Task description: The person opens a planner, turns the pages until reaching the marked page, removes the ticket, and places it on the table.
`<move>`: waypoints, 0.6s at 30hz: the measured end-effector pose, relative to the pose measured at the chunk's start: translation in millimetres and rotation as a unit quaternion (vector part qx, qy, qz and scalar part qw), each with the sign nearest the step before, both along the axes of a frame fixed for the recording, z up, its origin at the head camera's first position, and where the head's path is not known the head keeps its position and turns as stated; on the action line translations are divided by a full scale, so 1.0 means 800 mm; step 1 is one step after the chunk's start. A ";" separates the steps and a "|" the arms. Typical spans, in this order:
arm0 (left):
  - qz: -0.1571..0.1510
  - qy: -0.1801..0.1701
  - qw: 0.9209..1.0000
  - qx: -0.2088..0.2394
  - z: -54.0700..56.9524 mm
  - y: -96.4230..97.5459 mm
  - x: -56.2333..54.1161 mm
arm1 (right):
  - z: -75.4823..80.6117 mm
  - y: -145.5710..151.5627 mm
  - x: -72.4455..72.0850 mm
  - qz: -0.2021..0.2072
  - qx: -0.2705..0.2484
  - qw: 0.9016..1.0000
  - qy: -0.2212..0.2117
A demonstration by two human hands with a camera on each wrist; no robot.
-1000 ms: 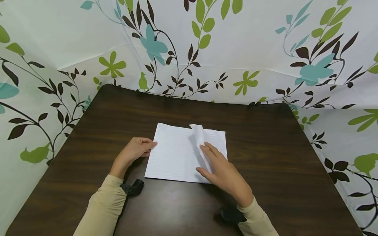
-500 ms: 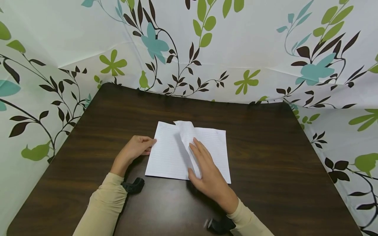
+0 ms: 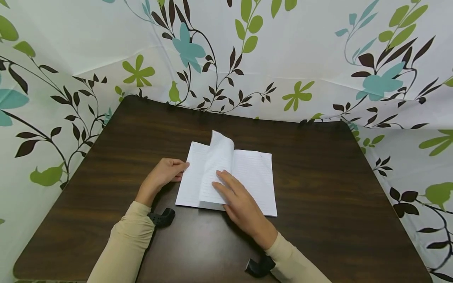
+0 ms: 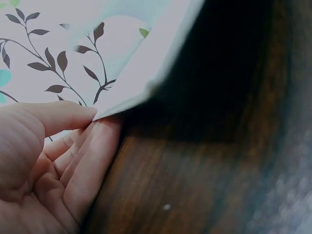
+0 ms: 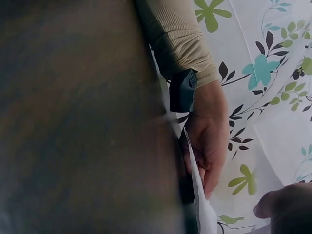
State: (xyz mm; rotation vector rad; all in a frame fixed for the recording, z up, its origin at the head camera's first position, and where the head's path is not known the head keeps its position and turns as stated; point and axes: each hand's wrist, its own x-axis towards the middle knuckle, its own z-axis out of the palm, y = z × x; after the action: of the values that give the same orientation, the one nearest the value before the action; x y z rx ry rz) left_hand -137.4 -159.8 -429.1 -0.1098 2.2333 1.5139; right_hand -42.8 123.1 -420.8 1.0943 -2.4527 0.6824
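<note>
An open notebook (image 3: 253, 177) with ruled white pages lies on the dark table. One leaf (image 3: 216, 157) stands raised and curving over the left side, its top corner sticking up past the notebook. My left hand (image 3: 162, 175) pinches the notebook's left edge; in the left wrist view, thumb and fingers of the left hand (image 4: 63, 161) grip the notebook's edge (image 4: 141, 85) from both sides. My right hand (image 3: 244, 204) lies against the raised leaf with its fingers extended. In the right wrist view only a dark, blurred part of the right hand (image 5: 292, 207) shows.
The brown wood-grain table (image 3: 318, 177) reaches out around the notebook on all sides. Behind it hangs a white cloth (image 3: 262, 70) printed with leaves and flowers. Black wrist-worn devices sit at the left wrist (image 3: 162, 218) and the right wrist (image 3: 260, 267).
My right hand has moved left, sweeping the leaf from the right side over toward the left page. My left hand keeps its pinch on the left edge.
</note>
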 end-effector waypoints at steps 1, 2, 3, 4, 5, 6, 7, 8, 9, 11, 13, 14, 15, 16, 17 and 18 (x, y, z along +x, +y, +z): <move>0.000 0.001 1.000 -0.002 0.001 0.001 -0.001 | -0.001 0.000 -0.001 0.001 0.004 1.000 0.002; 0.000 0.001 1.000 -0.004 0.003 0.001 -0.001 | -0.002 -0.001 -0.003 0.002 0.006 1.000 0.002; 0.000 0.003 1.000 -0.006 0.004 0.001 -0.002 | -0.004 -0.001 -0.004 0.003 0.010 1.000 0.002; 0.000 0.003 1.000 -0.008 0.004 0.002 -0.003 | -0.005 -0.002 -0.005 0.002 0.012 1.000 0.000; -0.001 0.003 1.000 -0.009 0.005 0.003 -0.004 | -0.005 -0.002 -0.005 0.000 0.015 1.000 -0.002; -0.001 0.004 1.000 -0.009 0.005 0.003 -0.004 | -0.006 -0.003 -0.006 -0.003 0.018 1.000 -0.004; 0.000 0.005 1.000 -0.009 0.005 0.004 -0.005 | -0.007 -0.003 -0.006 -0.007 0.024 1.000 -0.008; 0.000 0.007 1.000 -0.009 0.005 0.005 -0.006 | -0.008 -0.004 -0.006 -0.010 0.029 0.999 -0.015; -0.001 0.011 1.000 -0.008 0.005 0.005 -0.006 | -0.009 -0.005 -0.006 -0.011 0.033 0.999 -0.021; 0.001 0.015 1.000 -0.005 0.005 0.006 -0.006 | -0.011 -0.006 -0.007 -0.013 0.045 0.998 -0.037; 0.002 0.013 1.000 -0.004 0.004 0.006 -0.004 | -0.013 -0.008 -0.006 -0.010 0.059 0.997 -0.053; 0.003 0.011 1.000 -0.004 0.003 0.005 -0.003 | -0.014 -0.009 -0.006 -0.007 0.066 0.996 -0.060; 0.003 0.010 1.000 -0.005 0.003 0.005 -0.001 | -0.015 -0.010 -0.006 -0.005 0.073 0.995 -0.065; 0.005 0.007 1.000 -0.005 0.003 0.004 0.000 | -0.016 -0.010 -0.006 -0.004 0.081 0.994 -0.068; 0.006 0.006 1.000 -0.005 0.003 0.004 0.000 | -0.017 -0.011 -0.006 -0.005 0.089 0.993 -0.071; 0.007 0.007 1.000 -0.006 0.003 0.004 0.000 | -0.017 -0.011 -0.006 -0.007 0.098 0.992 -0.073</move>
State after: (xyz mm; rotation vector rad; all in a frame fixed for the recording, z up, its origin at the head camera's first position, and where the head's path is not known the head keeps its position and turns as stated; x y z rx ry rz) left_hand -137.0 -156.7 -426.6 -0.1194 2.2569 1.5134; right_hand -47.5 114.1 -434.7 1.1342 -2.6977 0.5435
